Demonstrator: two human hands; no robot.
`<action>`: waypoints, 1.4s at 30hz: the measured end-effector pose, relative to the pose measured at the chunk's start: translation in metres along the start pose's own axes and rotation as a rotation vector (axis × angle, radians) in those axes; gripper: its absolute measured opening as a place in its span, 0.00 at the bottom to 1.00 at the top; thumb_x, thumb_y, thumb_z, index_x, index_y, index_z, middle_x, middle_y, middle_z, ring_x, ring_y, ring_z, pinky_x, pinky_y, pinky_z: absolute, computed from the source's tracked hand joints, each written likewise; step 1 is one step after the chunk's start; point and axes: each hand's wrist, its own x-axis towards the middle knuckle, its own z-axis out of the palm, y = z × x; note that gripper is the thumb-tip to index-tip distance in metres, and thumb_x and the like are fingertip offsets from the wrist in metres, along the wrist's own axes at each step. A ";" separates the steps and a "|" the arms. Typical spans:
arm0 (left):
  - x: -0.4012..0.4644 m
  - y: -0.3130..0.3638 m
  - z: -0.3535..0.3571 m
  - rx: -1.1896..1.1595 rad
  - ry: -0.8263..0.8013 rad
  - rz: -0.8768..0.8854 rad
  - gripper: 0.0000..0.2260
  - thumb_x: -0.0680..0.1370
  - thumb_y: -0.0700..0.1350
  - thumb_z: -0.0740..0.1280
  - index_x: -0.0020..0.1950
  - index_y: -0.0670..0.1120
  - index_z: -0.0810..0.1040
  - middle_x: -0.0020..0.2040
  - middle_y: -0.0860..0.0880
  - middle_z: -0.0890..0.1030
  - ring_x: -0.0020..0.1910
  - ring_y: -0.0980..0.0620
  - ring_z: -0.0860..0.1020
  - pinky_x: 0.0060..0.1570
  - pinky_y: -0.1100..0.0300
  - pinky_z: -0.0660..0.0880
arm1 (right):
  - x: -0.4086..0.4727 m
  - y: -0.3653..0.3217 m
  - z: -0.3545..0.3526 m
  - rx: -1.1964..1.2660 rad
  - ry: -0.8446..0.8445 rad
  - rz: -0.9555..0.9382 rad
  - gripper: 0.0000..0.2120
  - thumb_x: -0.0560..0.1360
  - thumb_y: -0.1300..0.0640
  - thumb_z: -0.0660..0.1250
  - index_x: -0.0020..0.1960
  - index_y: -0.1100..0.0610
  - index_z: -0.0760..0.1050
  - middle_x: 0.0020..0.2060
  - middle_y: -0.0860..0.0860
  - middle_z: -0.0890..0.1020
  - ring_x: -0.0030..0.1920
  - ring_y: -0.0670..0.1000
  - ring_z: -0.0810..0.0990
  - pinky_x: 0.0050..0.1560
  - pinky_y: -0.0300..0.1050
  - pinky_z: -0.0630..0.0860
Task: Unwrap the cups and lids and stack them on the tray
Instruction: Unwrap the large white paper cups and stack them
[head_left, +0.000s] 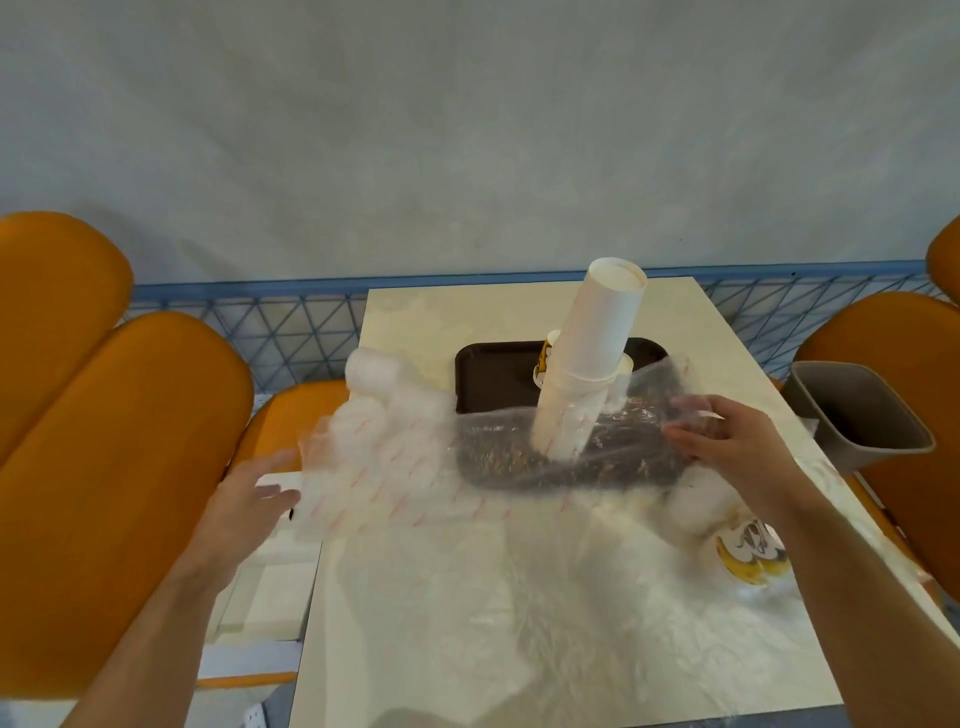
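The cup stack (587, 358) stands on the dark tray (493, 371) on the desk (415, 571), long axis near vertical, top tipped slightly right and away. Clear wrap (395, 467) drapes the tray's near side and the stack's base. The right hand (727, 436) pinches the wrap's right edge. The left hand (249, 499) is blurry, fingers spread, by the wrap's left end.

Clear crinkly plastic wrap (395, 467), glossy table (467, 597)
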 end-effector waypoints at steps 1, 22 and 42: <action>0.000 0.003 0.004 0.049 0.018 0.050 0.23 0.77 0.40 0.72 0.70 0.54 0.74 0.71 0.51 0.71 0.68 0.43 0.72 0.62 0.47 0.72 | -0.004 -0.008 0.004 -0.049 -0.045 -0.067 0.14 0.74 0.65 0.74 0.58 0.53 0.81 0.42 0.51 0.88 0.45 0.54 0.86 0.44 0.40 0.82; -0.015 0.166 0.056 -0.204 -0.525 0.522 0.06 0.74 0.36 0.74 0.50 0.44 0.86 0.44 0.46 0.86 0.46 0.51 0.85 0.51 0.63 0.77 | 0.000 -0.086 0.054 0.480 -0.218 -0.333 0.54 0.60 0.55 0.85 0.78 0.50 0.59 0.68 0.53 0.77 0.68 0.55 0.77 0.62 0.50 0.78; -0.039 0.181 0.028 -0.406 -0.457 0.548 0.14 0.81 0.32 0.61 0.50 0.46 0.83 0.43 0.54 0.86 0.46 0.56 0.84 0.49 0.60 0.81 | 0.017 -0.090 0.092 0.518 -0.376 -0.180 0.11 0.76 0.72 0.68 0.48 0.59 0.86 0.39 0.56 0.85 0.38 0.50 0.84 0.39 0.40 0.80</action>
